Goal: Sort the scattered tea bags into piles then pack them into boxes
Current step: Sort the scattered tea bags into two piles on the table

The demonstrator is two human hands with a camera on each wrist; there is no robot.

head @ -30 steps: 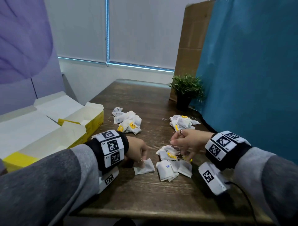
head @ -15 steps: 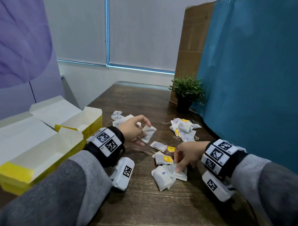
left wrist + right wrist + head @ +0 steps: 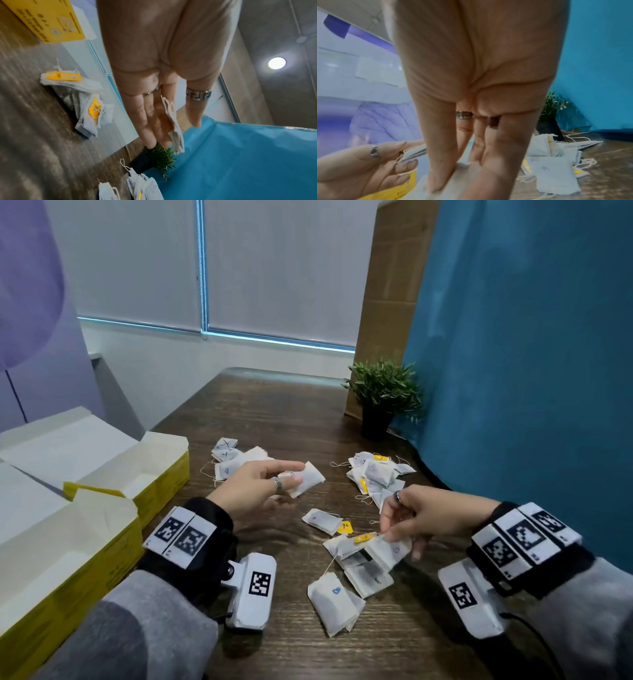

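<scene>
My left hand (image 3: 263, 486) holds a white tea bag (image 3: 308, 479) between thumb and fingers above the table, between the two far piles. The same tea bag (image 3: 175, 129) lies against my left fingers (image 3: 147, 125). My right hand (image 3: 411, 517) pinches a white tea bag (image 3: 390, 547) lifted off the near pile (image 3: 356, 573); its thumb and fingers (image 3: 440, 162) press the paper (image 3: 462, 175). One sorted pile (image 3: 229, 457) lies far left, another pile (image 3: 376, 477) far right. Two open yellow boxes (image 3: 161, 474) (image 3: 68, 570) stand at the left.
A small potted plant (image 3: 383, 395) stands at the table's far right, against a blue curtain (image 3: 531, 371). A single tea bag with a yellow tag (image 3: 325, 520) lies mid-table. The dark wooden table (image 3: 274, 412) runs far ahead.
My left hand rose from the near table with one tea bag and carried it toward the far piles. My right hand dropped onto the near pile and lifted a bag.
</scene>
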